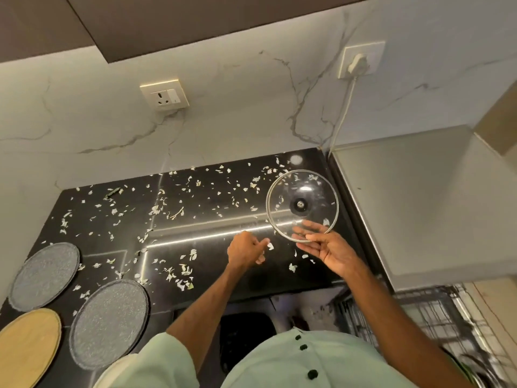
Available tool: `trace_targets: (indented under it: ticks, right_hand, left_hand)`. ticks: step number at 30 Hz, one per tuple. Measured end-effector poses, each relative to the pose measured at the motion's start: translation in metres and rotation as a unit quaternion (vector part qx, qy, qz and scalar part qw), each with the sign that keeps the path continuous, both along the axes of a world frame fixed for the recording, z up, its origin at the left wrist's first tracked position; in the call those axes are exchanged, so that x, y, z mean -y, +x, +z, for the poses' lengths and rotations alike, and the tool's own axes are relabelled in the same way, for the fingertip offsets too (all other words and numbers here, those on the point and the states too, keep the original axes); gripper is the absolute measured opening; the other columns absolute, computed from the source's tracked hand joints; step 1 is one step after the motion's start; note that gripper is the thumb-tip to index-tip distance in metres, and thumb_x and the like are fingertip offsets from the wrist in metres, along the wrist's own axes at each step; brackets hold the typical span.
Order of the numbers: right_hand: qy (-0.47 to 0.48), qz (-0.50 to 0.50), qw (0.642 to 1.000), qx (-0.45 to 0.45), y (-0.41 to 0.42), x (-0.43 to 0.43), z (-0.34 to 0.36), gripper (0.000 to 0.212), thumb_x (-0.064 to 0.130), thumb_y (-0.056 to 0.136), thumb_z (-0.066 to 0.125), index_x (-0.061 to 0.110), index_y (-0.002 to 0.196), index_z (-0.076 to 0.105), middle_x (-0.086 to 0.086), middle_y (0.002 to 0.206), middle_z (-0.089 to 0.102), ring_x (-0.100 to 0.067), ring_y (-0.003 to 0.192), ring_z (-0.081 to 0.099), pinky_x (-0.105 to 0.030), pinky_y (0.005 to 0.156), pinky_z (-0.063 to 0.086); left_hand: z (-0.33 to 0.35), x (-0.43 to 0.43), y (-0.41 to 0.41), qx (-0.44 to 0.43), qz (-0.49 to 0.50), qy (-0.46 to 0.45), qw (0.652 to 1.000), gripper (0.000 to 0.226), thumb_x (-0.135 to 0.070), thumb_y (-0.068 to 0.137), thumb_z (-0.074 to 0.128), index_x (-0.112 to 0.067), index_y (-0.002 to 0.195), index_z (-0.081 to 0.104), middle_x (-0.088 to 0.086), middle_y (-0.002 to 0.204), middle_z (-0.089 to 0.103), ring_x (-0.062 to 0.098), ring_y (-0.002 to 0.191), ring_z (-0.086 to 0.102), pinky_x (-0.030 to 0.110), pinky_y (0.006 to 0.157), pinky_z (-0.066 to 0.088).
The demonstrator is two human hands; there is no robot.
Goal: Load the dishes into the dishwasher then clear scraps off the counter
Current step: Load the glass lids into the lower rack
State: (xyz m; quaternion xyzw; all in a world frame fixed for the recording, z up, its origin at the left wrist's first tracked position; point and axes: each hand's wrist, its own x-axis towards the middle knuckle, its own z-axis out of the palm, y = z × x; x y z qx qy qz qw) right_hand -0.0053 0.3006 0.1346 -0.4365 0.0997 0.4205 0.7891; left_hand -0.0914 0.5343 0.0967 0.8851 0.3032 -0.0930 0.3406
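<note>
A round glass lid with a metal rim and a black centre knob is held tilted above the black counter at its right end. My right hand grips the lid's near rim, fingers under the glass. My left hand hovers just left of it with fingers curled, pinching a pale scrap. Pale green and white vegetable scraps lie scattered over most of the counter. The dishwasher's wire rack stands pulled out at the lower right.
Two grey round plates and a wooden round board lie at the counter's left front. A grey appliance top borders the counter on the right. The marble wall carries a socket and a plugged cord.
</note>
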Motion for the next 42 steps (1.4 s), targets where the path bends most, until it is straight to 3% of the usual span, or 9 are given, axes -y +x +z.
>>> trace_targets:
  ticks: [3, 7, 11, 14, 23, 29, 33, 38, 42]
  right_hand:
    - [-0.046, -0.017, 0.998, 0.035, -0.035, 0.019, 0.004, 0.049, -0.013, 0.088, 0.054, 0.000, 0.136, 0.056, -0.024, 0.126, 0.068, -0.039, 0.117, 0.067, -0.042, 0.092, 0.060]
    - [-0.072, -0.064, 0.994, 0.042, -0.097, 0.048, 0.006, 0.048, -0.015, 0.087, 0.052, 0.001, 0.132, 0.059, -0.023, 0.122, 0.070, -0.038, 0.112, 0.069, -0.041, 0.091, 0.060]
    - [-0.127, -0.092, 0.986, 0.062, -0.159, 0.095, -0.001, 0.046, -0.012, 0.087, 0.055, 0.003, 0.130, 0.062, -0.018, 0.121, 0.072, -0.037, 0.112, 0.070, -0.051, 0.103, 0.052]
    - [-0.174, -0.145, 0.972, 0.065, -0.199, 0.134, -0.003, 0.042, -0.011, 0.084, 0.060, 0.004, 0.123, 0.066, -0.017, 0.115, 0.074, -0.037, 0.105, 0.072, -0.055, 0.100, 0.054]
    - [-0.240, -0.314, 0.918, 0.036, -0.263, 0.237, 0.005, 0.029, -0.007, 0.086, 0.066, -0.001, 0.115, 0.069, -0.014, 0.102, 0.078, -0.035, 0.092, 0.076, -0.046, 0.082, 0.063]
    - [-0.271, -0.323, 0.907, 0.021, -0.305, 0.326, -0.003, 0.029, 0.000, 0.085, 0.075, 0.002, 0.114, 0.071, -0.015, 0.097, 0.078, -0.033, 0.088, 0.077, -0.038, 0.073, 0.064]
    - [-0.310, -0.316, 0.897, 0.021, -0.330, 0.389, -0.009, 0.024, 0.003, 0.083, 0.078, 0.004, 0.106, 0.074, -0.014, 0.096, 0.078, -0.032, 0.086, 0.076, -0.042, 0.077, 0.064]
    - [-0.357, -0.331, 0.873, -0.008, -0.334, 0.442, -0.029, 0.021, -0.010, 0.086, 0.065, 0.004, 0.099, 0.074, -0.009, 0.081, 0.077, -0.028, 0.076, 0.075, -0.049, 0.077, 0.063]
    - [-0.374, -0.330, 0.867, -0.018, -0.317, 0.461, -0.044, 0.015, -0.005, 0.085, 0.071, 0.004, 0.096, 0.076, -0.012, 0.087, 0.077, -0.031, 0.079, 0.076, -0.051, 0.075, 0.063]
  left_hand:
    - [0.007, 0.007, -0.014, 0.046, 0.027, -0.064, 0.997, 0.050, -0.049, 0.093, 0.064, -0.013, 0.060, 0.073, -0.002, 0.055, 0.070, 0.007, 0.048, 0.068, 0.022, 0.064, 0.055]
    - [0.019, 0.022, -0.031, 0.118, 0.040, -0.222, 0.967, 0.008, -0.018, 0.091, 0.074, -0.010, 0.094, 0.074, 0.008, 0.084, 0.076, 0.011, 0.059, 0.069, 0.023, 0.060, 0.057]
    - [0.031, 0.055, -0.042, 0.118, 0.015, -0.318, 0.941, 0.009, -0.011, 0.096, 0.064, -0.012, 0.100, 0.072, 0.003, 0.092, 0.074, 0.015, 0.074, 0.069, 0.029, 0.069, 0.059]
    - [0.038, 0.099, -0.038, 0.090, -0.060, -0.360, 0.927, 0.013, -0.013, 0.100, 0.059, -0.015, 0.098, 0.072, 0.003, 0.092, 0.075, 0.015, 0.074, 0.069, 0.030, 0.072, 0.059]
    - [0.035, 0.252, -0.026, 0.034, -0.233, -0.311, 0.921, 0.021, -0.007, 0.097, 0.057, -0.017, 0.092, 0.074, 0.008, 0.087, 0.074, 0.019, 0.080, 0.070, 0.029, 0.069, 0.057]
    - [0.020, 0.358, -0.030, 0.002, -0.290, -0.298, 0.909, 0.016, -0.006, 0.095, 0.061, -0.015, 0.097, 0.074, 0.005, 0.085, 0.072, 0.017, 0.081, 0.068, 0.039, 0.081, 0.062]
    - [0.003, 0.429, -0.049, -0.040, -0.326, -0.293, 0.898, 0.016, -0.009, 0.094, 0.063, -0.015, 0.105, 0.073, 0.004, 0.095, 0.076, 0.016, 0.087, 0.072, 0.036, 0.080, 0.063]
    - [-0.018, 0.486, -0.064, -0.069, -0.309, -0.288, 0.904, 0.014, -0.012, 0.094, 0.066, -0.019, 0.105, 0.071, 0.007, 0.099, 0.075, 0.017, 0.086, 0.070, 0.033, 0.074, 0.062]
    - [-0.025, 0.512, -0.053, -0.071, -0.308, -0.259, 0.913, 0.017, -0.016, 0.093, 0.069, -0.016, 0.110, 0.070, 0.009, 0.100, 0.074, 0.013, 0.081, 0.068, 0.025, 0.067, 0.059]
